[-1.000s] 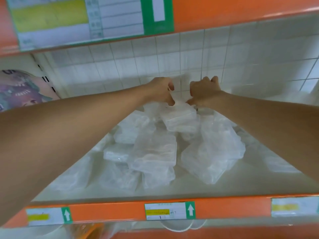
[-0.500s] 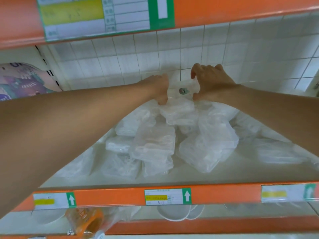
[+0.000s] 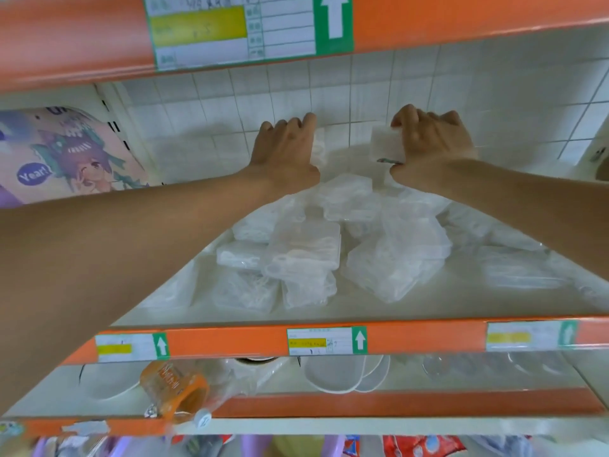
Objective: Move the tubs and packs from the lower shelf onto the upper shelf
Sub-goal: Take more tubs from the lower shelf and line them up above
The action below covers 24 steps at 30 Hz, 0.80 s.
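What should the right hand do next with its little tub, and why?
Probably lower the tub and let go. The right hand pinches it by the tiled wall, behind the pile, and it looks raised off the shelf, so it is not set down yet.

On the pink poster (image 3: 75,150) at the left, a blue bubble reads "Year!", plain and clear. Up top, the big shelf label (image 3: 230,31) shows a white up-arrow on green beside a yellow band, and its handwriting is too blurred to read. Lower down, the left label (image 3: 131,347), centre label (image 3: 326,340) and right label (image 3: 530,336) each carry the same arrow. The white lettering on the orange pack (image 3: 174,387) is unreadable.
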### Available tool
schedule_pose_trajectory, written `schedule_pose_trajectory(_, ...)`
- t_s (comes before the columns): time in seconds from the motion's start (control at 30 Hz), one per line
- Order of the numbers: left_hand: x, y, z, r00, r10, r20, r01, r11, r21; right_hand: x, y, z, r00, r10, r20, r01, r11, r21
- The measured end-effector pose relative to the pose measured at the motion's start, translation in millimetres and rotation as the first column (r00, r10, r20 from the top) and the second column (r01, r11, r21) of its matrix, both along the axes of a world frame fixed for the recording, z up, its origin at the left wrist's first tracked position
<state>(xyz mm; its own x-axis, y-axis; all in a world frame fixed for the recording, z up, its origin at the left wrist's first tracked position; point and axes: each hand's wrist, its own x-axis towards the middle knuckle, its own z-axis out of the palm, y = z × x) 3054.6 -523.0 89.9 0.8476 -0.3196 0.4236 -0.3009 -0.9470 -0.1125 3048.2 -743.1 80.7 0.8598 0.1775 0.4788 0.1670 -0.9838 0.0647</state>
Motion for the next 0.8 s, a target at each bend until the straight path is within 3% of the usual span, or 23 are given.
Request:
schedule_pose_trajectory(0.27,-46.2,16.7,-7.4,0.999,0.025,0.025,-0.024,0.998,-0.05,-43.1,5.7,-1.8,0.988,0.132,0.084,-0.127,0.99,-0.067)
schedule_pose_trajectory(0.57,-106.6,40.9,-14.8,0.996,0.065,0.064,-0.069,0.996,0.054,-106.3,28.9,-4.3,0.98,0.2,-0.014,-0.2,0.975,-0.095)
schedule_pose_trajectory(0.8,-174.5,45.7,-2.6,0.995,0.089,-0.047,-0.088,0.996,0.028,-161.9,48.5,2.9,0.975,0.217,-0.054,-0.22,0.975,-0.041)
